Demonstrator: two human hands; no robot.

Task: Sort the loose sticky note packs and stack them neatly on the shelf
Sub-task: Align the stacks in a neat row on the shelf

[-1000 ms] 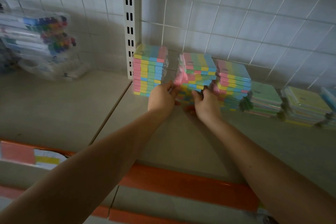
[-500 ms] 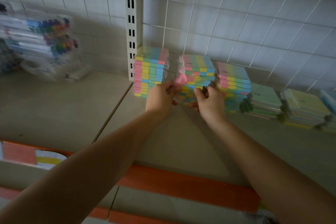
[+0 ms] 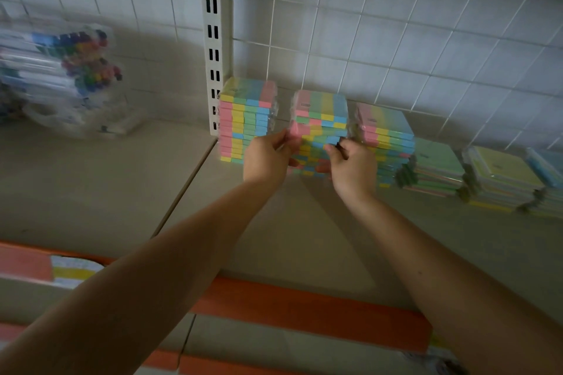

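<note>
Three stacks of multicolour sticky note packs stand at the back of the beige shelf (image 3: 304, 237). The left stack (image 3: 245, 119) is by the slotted upright, the middle stack (image 3: 320, 122) is uneven, and the right stack (image 3: 387, 137) leans a little. My left hand (image 3: 266, 155) grips the middle stack's left side, fingers curled round its pink edge. My right hand (image 3: 353, 166) grips the same stack's right side. The lower packs of the middle stack are hidden behind both hands.
Lower stacks of green packs (image 3: 438, 167), yellow packs (image 3: 499, 179) and blue packs (image 3: 545, 167) run to the right. A clear bag of coloured markers (image 3: 61, 76) lies at the left. A white slotted upright (image 3: 213, 49) and wire grid back the shelf. An orange rail (image 3: 304, 307) edges the front.
Both hands have slid upward along the sides of the middle stack, and its packs now sit a bit straighter. The other stacks have stayed put.
</note>
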